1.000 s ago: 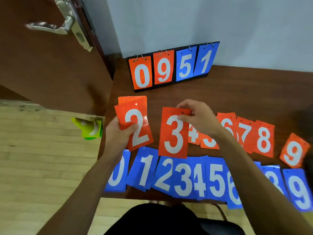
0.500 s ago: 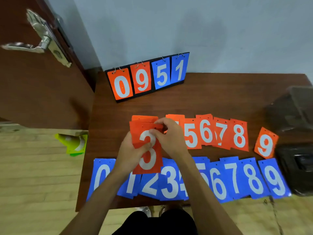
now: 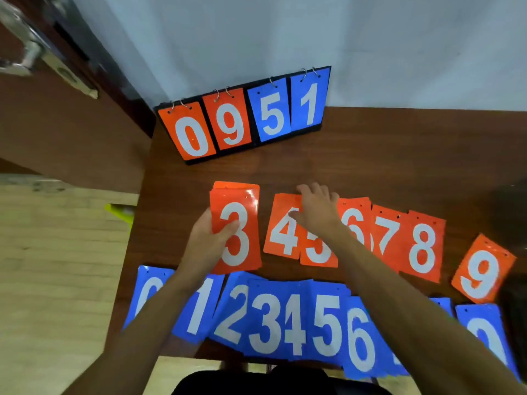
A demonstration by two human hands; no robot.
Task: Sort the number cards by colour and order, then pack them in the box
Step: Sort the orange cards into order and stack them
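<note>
— What did the head camera see?

— A brown table [image 3: 370, 155]. Number cards lay on it in two rows.

— Where were the blue ones?

— The blue row [image 3: 285, 320] ran along the near edge, from 0 at the left corner up past 6. The cards lay partly on top of each other, and the arms hid some.

— And the orange ones?

— They were in the middle of the table, just behind the blue row. The left hand [image 3: 205, 240] held an orange pile [image 3: 239, 232] with a 3 on top. Its thumb pressed on the 3 and its fingers were under the pile.

— What did the other hand do?

— The right hand [image 3: 316, 209] lay on the orange 4 [image 3: 281, 235] and the 5 [image 3: 316, 255], thumb on the 4, fingers at the far edge of the cards. I could not tell if it pinched one.

— What was next to those?

— The 6 [image 3: 353, 220], 7 [image 3: 389, 235] and 8 [image 3: 423, 246], touching side by side. The 9 [image 3: 482, 272] lay tilted, alone, near the right edge.

— Anything else?

— A score stand [image 3: 245, 118] stood at the far left corner. It showed 0, 9, 5, 1.
</note>
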